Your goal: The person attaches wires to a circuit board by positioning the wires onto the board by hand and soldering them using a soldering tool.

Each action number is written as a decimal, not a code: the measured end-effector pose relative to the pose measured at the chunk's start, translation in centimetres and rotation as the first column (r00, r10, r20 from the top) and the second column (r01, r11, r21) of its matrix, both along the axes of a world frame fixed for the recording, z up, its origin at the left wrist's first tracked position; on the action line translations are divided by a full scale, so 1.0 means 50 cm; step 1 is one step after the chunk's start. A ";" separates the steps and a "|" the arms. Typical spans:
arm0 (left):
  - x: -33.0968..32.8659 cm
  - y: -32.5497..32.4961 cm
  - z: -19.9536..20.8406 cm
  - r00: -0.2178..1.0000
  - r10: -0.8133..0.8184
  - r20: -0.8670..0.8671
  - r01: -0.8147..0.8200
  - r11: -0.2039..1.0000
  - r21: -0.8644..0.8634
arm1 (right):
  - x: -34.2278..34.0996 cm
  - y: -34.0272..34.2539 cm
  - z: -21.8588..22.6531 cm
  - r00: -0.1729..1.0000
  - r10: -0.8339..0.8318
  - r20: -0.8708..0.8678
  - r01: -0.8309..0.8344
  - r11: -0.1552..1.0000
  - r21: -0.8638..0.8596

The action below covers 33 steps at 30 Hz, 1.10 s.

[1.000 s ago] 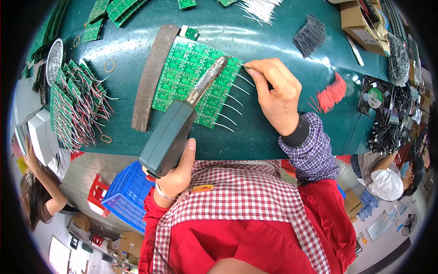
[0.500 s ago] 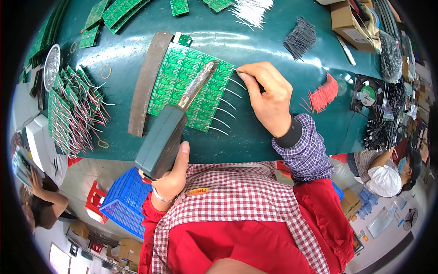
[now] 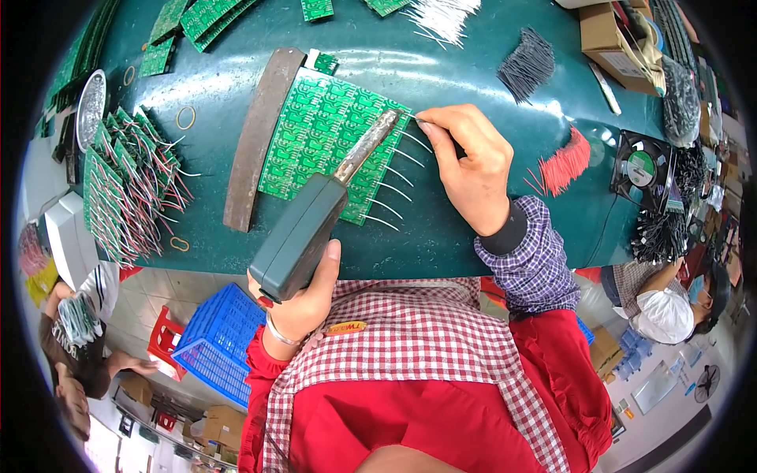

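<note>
My left hand [image 3: 309,296] is wrapped round the grip of a dark green soldering gun [image 3: 300,236]. Its long metal tip reaches over the green circuit board panel [image 3: 311,130] to the panel's upper right corner. At that corner my right hand [image 3: 478,169] pinches a thin white wire [image 3: 412,116], its end close to the soldering tip; whether they touch I cannot tell. Below it, several white wires [image 3: 400,191] stick out from the panel's right edge. A curved rusty metal bar [image 3: 254,150] lies along the panel's left side.
Bundles of white wires [image 3: 445,17], black wires [image 3: 527,65] and red wires [image 3: 564,163] lie around the green table. Wired boards [image 3: 130,185] are heaped at left beside a metal dish [image 3: 91,110]. A fan [image 3: 643,169] sits at right; co-workers are on both sides.
The soldering gun's tip has moved right and slightly up, to the panel's corner by my right fingertips. The pinch on the white wire stays. At left, a co-worker has shifted position.
</note>
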State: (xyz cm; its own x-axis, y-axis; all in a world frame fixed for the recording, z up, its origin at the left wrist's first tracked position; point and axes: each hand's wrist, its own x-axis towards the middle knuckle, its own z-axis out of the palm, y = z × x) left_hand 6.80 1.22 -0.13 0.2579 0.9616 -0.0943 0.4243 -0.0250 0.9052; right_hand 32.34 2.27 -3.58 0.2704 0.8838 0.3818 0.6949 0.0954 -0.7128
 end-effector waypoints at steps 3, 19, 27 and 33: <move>0.006 0.002 0.000 0.999 0.028 -0.029 -0.028 1.000 0.010 | 0.001 0.000 -0.002 1.000 0.004 0.004 -0.004 1.000 0.007; 0.015 0.003 0.019 0.988 0.120 0.095 -0.114 0.991 -0.065 | -0.001 0.003 -0.003 1.000 0.001 -0.004 0.000 1.000 0.031; 0.013 -0.002 0.010 0.994 0.090 0.066 -0.087 0.995 -0.050 | -0.001 0.002 -0.004 1.000 0.000 0.005 -0.001 1.000 0.025; -0.004 -0.006 -0.007 0.998 0.025 0.056 -0.028 0.999 0.045 | -0.001 0.000 -0.002 1.000 -0.005 -0.007 0.005 1.000 0.015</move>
State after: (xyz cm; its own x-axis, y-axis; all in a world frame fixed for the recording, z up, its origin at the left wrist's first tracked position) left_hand 6.59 0.92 -0.46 0.2362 0.9710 -0.0361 0.3743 -0.0566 0.9256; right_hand 32.29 2.28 -3.70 0.2776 0.8767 0.3929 0.6907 0.1021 -0.7159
